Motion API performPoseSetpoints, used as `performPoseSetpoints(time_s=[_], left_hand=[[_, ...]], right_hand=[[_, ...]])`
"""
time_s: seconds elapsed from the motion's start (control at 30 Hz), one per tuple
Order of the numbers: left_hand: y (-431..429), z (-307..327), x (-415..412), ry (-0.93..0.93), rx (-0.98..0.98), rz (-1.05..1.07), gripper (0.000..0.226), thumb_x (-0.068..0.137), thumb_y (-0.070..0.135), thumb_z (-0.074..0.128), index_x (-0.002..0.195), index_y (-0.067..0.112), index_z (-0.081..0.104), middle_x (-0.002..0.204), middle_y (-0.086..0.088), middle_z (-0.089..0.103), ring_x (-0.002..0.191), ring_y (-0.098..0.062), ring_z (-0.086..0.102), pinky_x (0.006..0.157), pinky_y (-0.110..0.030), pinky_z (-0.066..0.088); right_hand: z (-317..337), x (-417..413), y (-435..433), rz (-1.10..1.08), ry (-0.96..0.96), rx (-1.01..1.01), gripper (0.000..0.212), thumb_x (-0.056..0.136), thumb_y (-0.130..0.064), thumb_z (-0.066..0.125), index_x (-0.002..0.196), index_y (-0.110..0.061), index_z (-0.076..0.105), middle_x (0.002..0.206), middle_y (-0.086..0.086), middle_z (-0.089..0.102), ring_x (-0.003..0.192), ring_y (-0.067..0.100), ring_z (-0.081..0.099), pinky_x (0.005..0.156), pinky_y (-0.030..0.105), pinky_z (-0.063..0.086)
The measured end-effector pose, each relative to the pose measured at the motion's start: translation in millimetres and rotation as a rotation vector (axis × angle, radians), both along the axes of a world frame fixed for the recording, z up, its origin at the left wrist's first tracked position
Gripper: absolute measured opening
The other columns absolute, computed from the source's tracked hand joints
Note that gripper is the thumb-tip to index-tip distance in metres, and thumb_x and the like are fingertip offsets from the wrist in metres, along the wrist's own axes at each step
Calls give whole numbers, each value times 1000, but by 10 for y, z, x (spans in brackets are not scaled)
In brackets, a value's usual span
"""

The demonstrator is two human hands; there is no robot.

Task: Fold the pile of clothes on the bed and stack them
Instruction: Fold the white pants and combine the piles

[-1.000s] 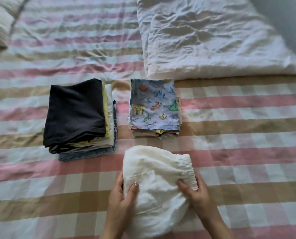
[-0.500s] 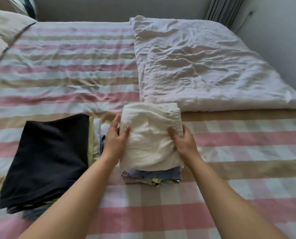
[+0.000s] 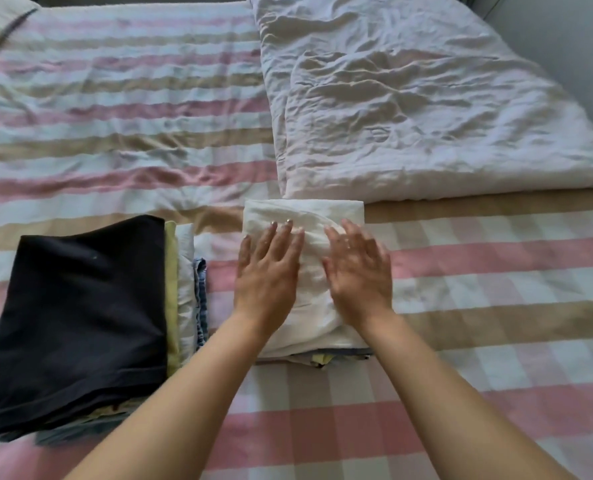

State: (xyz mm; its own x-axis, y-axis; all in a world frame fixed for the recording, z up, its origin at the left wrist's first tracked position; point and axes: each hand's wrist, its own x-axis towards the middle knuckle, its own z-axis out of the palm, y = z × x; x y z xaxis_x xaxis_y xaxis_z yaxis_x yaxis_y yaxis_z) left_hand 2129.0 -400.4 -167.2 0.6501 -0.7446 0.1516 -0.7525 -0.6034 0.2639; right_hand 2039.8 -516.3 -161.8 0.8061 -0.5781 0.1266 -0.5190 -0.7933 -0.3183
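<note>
1. I see the left hand (image 3: 269,268) and the right hand (image 3: 359,268) lying flat, side by side on the folded white garment (image 3: 309,216). Their fingers are straight and grip nothing.
2. That garment tops a small stack (image 3: 322,358) mid-bed; only coloured edges show beneath its near side.
3. Just left sits a second stack, with a black garment (image 3: 80,317) on top and yellow, white and denim edges along its right side.
4. Behind lies a crumpled white duvet (image 3: 409,98) on the striped bedcover (image 3: 115,133).
</note>
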Motion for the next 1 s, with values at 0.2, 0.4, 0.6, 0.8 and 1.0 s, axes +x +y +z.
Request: performPoseSetpoints(time_s=[0.2,0.4,0.6,0.8,1.0], left_hand=[[-221,-264,358,290,319,17,59,97,49,16,148,25,-2,156,7,-10,142,-9,-15,114,-40,-3],[182,-294,88,373,-315,272,66,94,39,45,148,19,12,156,-3,9,142,-16,2,112,-31,-1],[315,-441,110,1161,-465,605,58,84,50,54,124,8,49,115,-11,62,108,-27,57,91,-37,46],[253,-424,163,1272,-475,576,43,83,45,61,106,8,64,105,-14,68,100,-31,63,96,-47,47],[418,-342,-48,1375,-512,553,34,84,33,64,107,8,63,104,-11,69,95,-26,66,90,-40,52]], right_hand=[[-279,181,-224,-60,234,229,52,99,-42,22,148,-28,12,157,-2,4,144,16,-1,115,36,6],[-256,-143,-129,-310,-172,542,70,93,-44,45,147,-12,14,153,12,18,140,25,18,112,36,19],[-339,-313,-76,-587,-231,1190,67,76,-64,51,125,-18,51,111,0,60,88,13,54,75,24,39],[-436,-256,-96,-575,-228,1239,44,70,-66,58,82,-24,59,100,5,67,94,26,63,86,41,52],[-366,-414,-10,-484,-311,1343,19,82,-35,66,93,-19,67,95,4,71,91,20,67,84,34,52]])
